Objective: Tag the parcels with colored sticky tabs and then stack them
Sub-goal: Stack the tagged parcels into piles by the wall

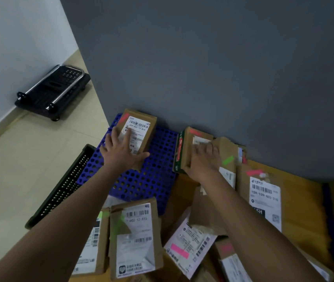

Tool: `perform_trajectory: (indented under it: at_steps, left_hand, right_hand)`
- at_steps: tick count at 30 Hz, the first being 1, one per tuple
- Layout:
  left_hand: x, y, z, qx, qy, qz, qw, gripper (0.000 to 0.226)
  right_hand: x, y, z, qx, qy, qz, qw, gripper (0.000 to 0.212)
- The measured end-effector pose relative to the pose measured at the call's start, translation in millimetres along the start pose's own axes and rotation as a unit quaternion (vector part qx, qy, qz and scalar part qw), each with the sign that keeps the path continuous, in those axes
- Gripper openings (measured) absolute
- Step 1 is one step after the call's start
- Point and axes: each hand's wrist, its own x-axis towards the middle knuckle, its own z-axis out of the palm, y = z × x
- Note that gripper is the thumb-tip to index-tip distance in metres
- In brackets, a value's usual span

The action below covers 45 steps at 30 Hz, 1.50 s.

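A small brown parcel (141, 124) with a white label and a red tab lies on the blue perforated pallet (158, 180) against the grey wall. My left hand (119, 151) rests flat on this parcel with fingers spread. To the right, my right hand (204, 159) grips a brown parcel (190, 143) with a red tab, stacked on a green-edged box (177, 157). Nearer to me lie several tagged parcels: one with a green tab (133, 237), a white one with a pink tab (188, 243), and a large one with a pink tab (264, 194).
A black perforated crate (60, 192) leans at the pallet's left edge. A black folded hand trolley (54, 92) stands on the tiled floor by the white wall. A yellow surface (304, 210) lies under the right-hand parcels. The grey wall (223, 68) closes the back.
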Motion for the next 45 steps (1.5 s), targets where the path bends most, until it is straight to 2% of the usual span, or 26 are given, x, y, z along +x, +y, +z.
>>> perform_trajectory:
  at_steps: [3,5,8,10,13,18,21,25,29,31,34,36,39,41,43,45]
  left_hand:
    - [2,7,5,0.021,0.017,-0.023,0.999,0.100]
    - [3,10,8,0.028,0.019,-0.032,0.999,0.098]
    - [2,12,9,0.041,0.022,-0.035,0.998,0.098]
    - [3,10,8,0.039,0.020,-0.034,0.998,0.098]
    - [5,9,6,0.034,0.030,-0.028,0.999,0.097]
    - [11,-3,2,0.020,0.083,-0.030,0.996,0.094]
    - [15,-13,-2,0.010,0.077,-0.019,0.997,0.096]
    - [19,-21,-8,0.000,0.062,-0.010,0.998,0.098]
    - [24,-30,-12,-0.001,0.073,-0.003,0.997,0.099]
    - [26,-35,-14,0.004,0.070,0.007,0.998,0.100]
    - [26,-42,-16,-0.007,0.059,0.010,0.998,0.103]
    - [27,-46,-20,-0.015,0.023,0.009,1.000,0.111]
    - [32,-56,-31,-0.019,-0.072,0.012,0.997,0.125]
    - [35,-63,-35,-0.050,-0.093,0.026,0.994,0.130]
    - [35,-67,-36,-0.080,-0.078,0.045,0.993,0.128]
    - [35,-67,-33,-0.086,-0.027,0.060,0.994,0.120]
  right_hand:
    - [-3,20,10,-0.054,-0.048,0.066,0.995,0.085]
    - [-3,27,9,-0.013,-0.063,0.086,0.994,0.092]
    - [7,17,3,0.160,-0.053,0.069,0.983,0.101]
    - [18,4,0,0.299,-0.082,0.090,0.946,0.107]
    - [26,-10,-2,0.397,-0.116,0.152,0.898,0.110]
    - [27,-18,12,0.451,-0.058,0.182,0.872,0.106]
    - [28,-18,17,0.448,-0.020,0.217,0.867,0.112]
    - [25,-20,4,0.506,-0.001,0.257,0.823,0.115]
    - [14,-42,-9,0.435,0.112,0.195,0.872,0.109]
    - [15,-67,-14,0.413,0.100,0.165,0.890,0.108]
    - [26,-101,-14,0.381,0.071,0.175,0.905,0.105]
    - [31,-114,-13,0.381,0.061,0.168,0.907,0.109]
    - [30,-114,-2,0.418,0.004,0.080,0.905,0.129]
    - [27,-112,2,0.405,-0.015,0.035,0.914,0.133]
    - [29,-117,3,0.379,0.024,0.031,0.924,0.125]
    - [35,-125,-1,0.377,0.083,0.035,0.922,0.115]
